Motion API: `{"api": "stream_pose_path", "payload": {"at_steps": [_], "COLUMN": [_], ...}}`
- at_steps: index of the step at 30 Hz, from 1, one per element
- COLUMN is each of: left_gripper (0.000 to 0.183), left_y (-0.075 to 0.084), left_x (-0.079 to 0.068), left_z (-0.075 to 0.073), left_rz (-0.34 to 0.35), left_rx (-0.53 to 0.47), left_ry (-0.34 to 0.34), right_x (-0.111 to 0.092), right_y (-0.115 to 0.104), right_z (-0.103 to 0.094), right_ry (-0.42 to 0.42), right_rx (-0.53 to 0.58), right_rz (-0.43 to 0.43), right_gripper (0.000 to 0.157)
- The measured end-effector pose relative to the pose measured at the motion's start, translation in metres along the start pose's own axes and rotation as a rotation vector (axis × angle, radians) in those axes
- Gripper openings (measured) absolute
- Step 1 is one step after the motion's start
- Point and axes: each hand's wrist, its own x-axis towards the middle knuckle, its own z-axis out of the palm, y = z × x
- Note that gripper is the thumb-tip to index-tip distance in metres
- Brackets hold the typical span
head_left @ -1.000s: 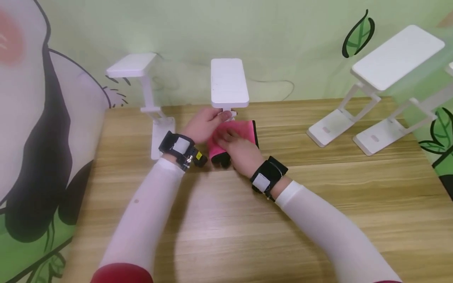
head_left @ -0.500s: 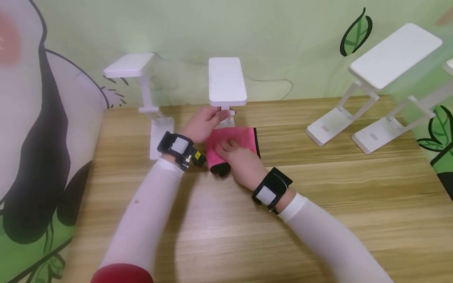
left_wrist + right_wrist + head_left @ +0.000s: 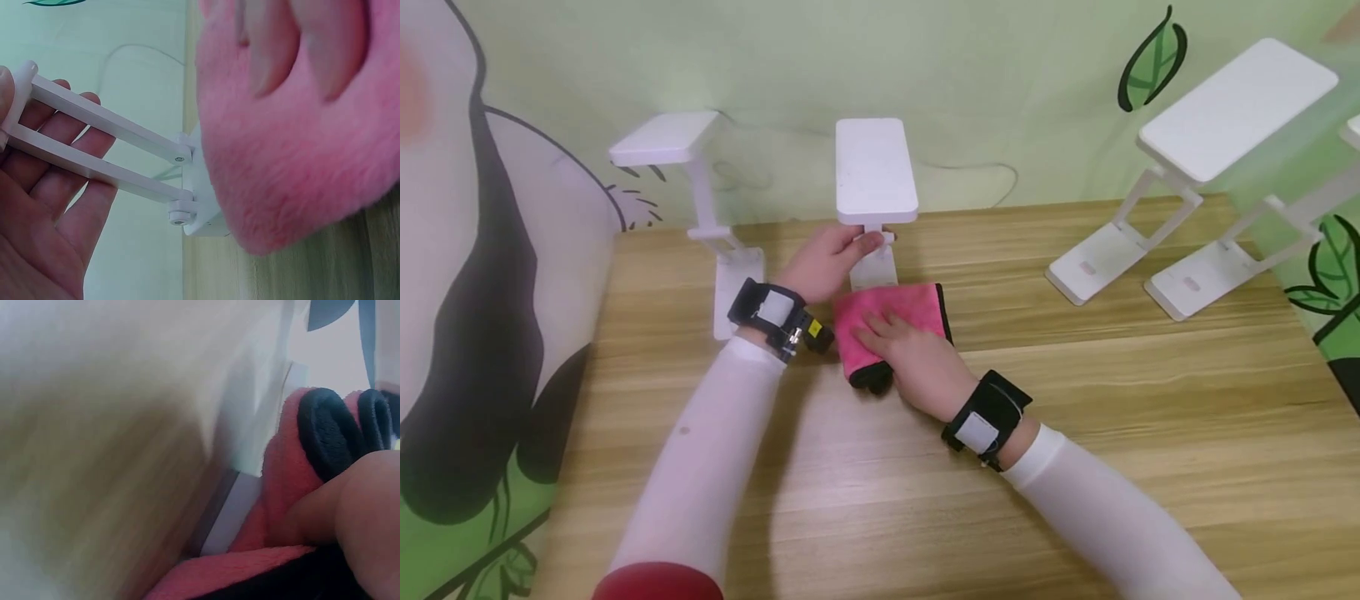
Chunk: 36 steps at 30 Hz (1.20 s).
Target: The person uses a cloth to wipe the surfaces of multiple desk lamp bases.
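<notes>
Near the wall stands a white desk lamp (image 3: 876, 171) with a flat rectangular head. My left hand (image 3: 827, 260) holds its folding arm (image 3: 103, 172) just below the head; in the left wrist view the fingers lie behind the two bars and the thumb is at the top joint. A folded pink cloth (image 3: 891, 321) with black edging covers the front of the lamp's base (image 3: 874, 271). My right hand (image 3: 921, 362) presses on the cloth with extended, slightly spread fingers. In the right wrist view, a strip of the white base (image 3: 234, 512) shows beside the cloth.
Another white lamp (image 3: 666, 140) stands to the left, close to my left wrist. Two more lamps stand at the right, one with its head (image 3: 1240, 108) fully in view. A thin cord (image 3: 973, 167) runs along the painted wall behind the wooden table (image 3: 850, 500).
My right hand and the cloth have moved toward me along the lamp's base, uncovering its rear part. My left hand keeps its hold on the lamp's arm.
</notes>
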Motion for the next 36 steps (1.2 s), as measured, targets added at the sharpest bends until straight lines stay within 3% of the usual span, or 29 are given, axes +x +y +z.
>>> {"api": "stream_pose_path", "payload": {"at_steps": [9, 21, 36], "left_gripper": [0.041, 0.038, 0.038], "left_y": [0.002, 0.001, 0.001], "left_x": [-0.001, -0.002, -0.004], "left_z": [-0.001, -0.001, -0.001], "left_rz": [0.003, -0.022, -0.030], "left_rx": [0.009, -0.030, -0.032], "left_ry": [0.000, -0.002, -0.007], "right_x": [0.020, 0.049, 0.055], "right_y": [0.013, 0.026, 0.022], "right_z": [-0.005, -0.002, 0.001], "right_ry": [0.004, 0.060, 0.052], "right_rx": [0.040, -0.008, -0.032], "right_rz": [0.003, 0.032, 0.060], "right_gripper": [0.061, 0.059, 0.064]}}
